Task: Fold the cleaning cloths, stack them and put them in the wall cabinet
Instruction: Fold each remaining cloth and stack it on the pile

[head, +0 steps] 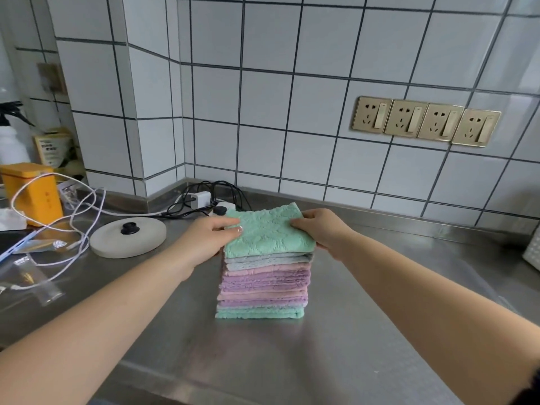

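I see a stainless steel counter [263,361] carrying the cloth stack [263,290] under my grip; left of it a round lid [128,236], white cable [73,217], orange box [35,191]; chargers [201,200] behind.

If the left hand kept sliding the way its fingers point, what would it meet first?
The left hand points right across the top green textured cloth of the stack. It would probably first meet the right hand gripping the opposite edge.

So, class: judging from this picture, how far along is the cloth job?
Done: folded cloths form a tall stack on the steel counter. In hand: left hand and right hand grip the top green cloth. Left: putting the stack away; no cabinet is visible.
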### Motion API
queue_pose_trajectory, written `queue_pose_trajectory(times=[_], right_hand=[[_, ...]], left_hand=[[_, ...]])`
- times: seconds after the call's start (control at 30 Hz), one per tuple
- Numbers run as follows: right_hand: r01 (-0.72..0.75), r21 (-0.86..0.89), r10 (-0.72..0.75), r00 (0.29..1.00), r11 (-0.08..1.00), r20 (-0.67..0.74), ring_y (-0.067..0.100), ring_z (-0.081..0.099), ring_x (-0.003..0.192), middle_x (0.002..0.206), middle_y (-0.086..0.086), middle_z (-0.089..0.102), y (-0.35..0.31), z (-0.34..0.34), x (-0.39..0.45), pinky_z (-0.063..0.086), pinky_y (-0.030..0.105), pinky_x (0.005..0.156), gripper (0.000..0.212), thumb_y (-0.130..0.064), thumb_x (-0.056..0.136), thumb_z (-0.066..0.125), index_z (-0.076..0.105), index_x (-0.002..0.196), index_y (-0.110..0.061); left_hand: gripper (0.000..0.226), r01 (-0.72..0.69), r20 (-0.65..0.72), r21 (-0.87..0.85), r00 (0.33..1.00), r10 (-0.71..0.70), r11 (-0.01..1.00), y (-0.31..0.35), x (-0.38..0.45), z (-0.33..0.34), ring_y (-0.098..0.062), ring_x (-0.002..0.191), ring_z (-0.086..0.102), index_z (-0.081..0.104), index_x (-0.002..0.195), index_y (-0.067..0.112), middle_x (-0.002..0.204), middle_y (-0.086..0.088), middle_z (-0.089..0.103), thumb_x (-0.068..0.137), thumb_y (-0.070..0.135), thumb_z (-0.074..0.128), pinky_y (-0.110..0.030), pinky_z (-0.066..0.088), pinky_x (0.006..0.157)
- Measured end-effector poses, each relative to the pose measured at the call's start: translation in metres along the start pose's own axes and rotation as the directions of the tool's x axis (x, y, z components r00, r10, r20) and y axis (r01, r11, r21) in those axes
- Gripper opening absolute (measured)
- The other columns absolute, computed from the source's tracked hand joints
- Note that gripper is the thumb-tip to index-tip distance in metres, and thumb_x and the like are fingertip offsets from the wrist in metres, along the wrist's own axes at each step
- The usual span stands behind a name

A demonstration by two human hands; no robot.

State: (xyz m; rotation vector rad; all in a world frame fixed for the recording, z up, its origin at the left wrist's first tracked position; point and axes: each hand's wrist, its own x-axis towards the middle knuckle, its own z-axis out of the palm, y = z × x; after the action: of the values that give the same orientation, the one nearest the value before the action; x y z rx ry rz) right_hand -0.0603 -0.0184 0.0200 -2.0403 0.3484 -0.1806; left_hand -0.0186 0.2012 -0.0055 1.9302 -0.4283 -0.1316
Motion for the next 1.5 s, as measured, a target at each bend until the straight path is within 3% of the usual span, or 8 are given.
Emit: queue_pose_trajectory(times=[0.2,0.33,0.5,0.83,1.1,1.23,1.37,1.5], right_hand=[[-0.307,0.226,0.257,0.94,0.924,0.226,0.025,0.062,0.107,0.111,0.007,0.069,0.012,-0.001,0.01,0.045,0.048,0.1,0.042,-0.048,0.077,0.068,0.065,0.105,-0.017],[-0.382,0.192,0.307,0.892,0.904,0.331,0.028,0.054,0.121,0.13,0.009,0.058,0.03,0.0,0.009,0.038,0.054,0.106,0.094,-0.064,0.049,0.081,0.052,0.128,-0.023],[-0.37,0.155,0.27,0.855,0.916,0.442,0.026,0.057,0.119,0.13,0.009,0.059,0.042,-0.011,0.01,0.037,0.052,0.107,0.096,-0.079,0.048,0.069,0.054,0.126,-0.027],[-0.486,0.332,0.269,0.806,0.808,0.527,0.026,0.062,0.112,0.13,0.012,0.058,0.063,-0.003,0.0,0.05,0.036,0.094,0.12,-0.074,0.047,0.075,0.031,0.145,-0.022],[-0.385,0.599,0.01,0.847,0.702,0.532,0.044,0.024,0.137,0.138,0.013,0.053,0.085,-0.031,0.011,0.009,0.059,0.116,0.078,-0.067,0.064,0.069,0.058,0.128,-0.023],[-0.337,0.652,-0.042,0.869,0.679,0.493,0.029,0.057,0.12,0.126,0.008,0.063,0.099,-0.075,0.017,0.034,0.05,0.108,0.059,-0.058,0.083,0.047,0.056,0.129,-0.022],[-0.363,0.702,-0.023,0.88,0.613,0.475,0.026,0.059,0.118,0.128,0.008,0.062,0.111,-0.113,0.015,0.045,0.046,0.101,0.052,-0.049,0.089,0.042,0.054,0.13,-0.02],[-0.424,0.749,-0.024,0.863,0.509,0.505,0.028,0.051,0.127,0.137,0.01,0.053,0.115,-0.136,0.0,0.04,0.044,0.104,0.058,-0.045,0.087,0.051,0.046,0.137,-0.019]], left_hand=[[0.09,0.25,0.026,-0.311,0.967,-0.255,0.917,-0.012,0.013,0.01,-0.019,0.143,0.02,0.012,0.149,0.032,0.157,0.006,0.017,0.078,0.057,0.063,-0.042,0.016,0.114],[0.124,0.376,0.137,-0.323,0.926,-0.351,0.868,-0.033,0.014,0.015,-0.02,0.136,0.034,0.026,0.145,0.034,0.152,0.004,0.033,0.04,0.073,0.079,-0.044,0.026,0.113],[0.103,0.502,0.302,-0.432,0.864,-0.404,0.75,-0.034,0.008,0.001,-0.021,0.088,0.061,0.053,0.128,0.019,0.125,-0.007,0.057,0.041,0.064,0.084,-0.03,0.049,0.061],[0.073,0.568,0.373,-0.393,0.818,-0.439,0.723,-0.023,-0.005,0.003,-0.021,0.068,0.067,0.058,0.124,0.02,0.098,-0.011,0.067,0.061,0.054,0.071,-0.031,0.055,0.062],[0.087,0.515,0.409,-0.423,0.843,-0.351,0.745,-0.008,0.026,0.035,-0.029,0.117,0.05,0.063,0.119,0.02,0.138,-0.019,0.047,0.041,0.052,0.09,-0.049,0.029,0.11],[0.095,0.471,0.44,-0.393,0.85,-0.288,0.79,0.005,0.054,0.075,-0.03,0.109,0.048,0.062,0.119,0.015,0.136,-0.017,0.051,0.037,0.053,0.09,-0.044,0.034,0.102],[0.067,0.484,0.496,-0.429,0.832,-0.25,0.763,0.022,0.076,0.114,-0.037,0.126,0.048,0.061,0.121,0.014,0.132,-0.018,0.056,0.062,0.041,0.08,-0.055,0.026,0.111],[0.093,0.567,0.535,-0.434,0.788,-0.306,0.7,0.034,0.078,0.134,-0.038,0.125,0.049,0.048,0.134,0.018,0.128,-0.014,0.06,0.052,0.038,0.088,-0.058,0.029,0.109]])
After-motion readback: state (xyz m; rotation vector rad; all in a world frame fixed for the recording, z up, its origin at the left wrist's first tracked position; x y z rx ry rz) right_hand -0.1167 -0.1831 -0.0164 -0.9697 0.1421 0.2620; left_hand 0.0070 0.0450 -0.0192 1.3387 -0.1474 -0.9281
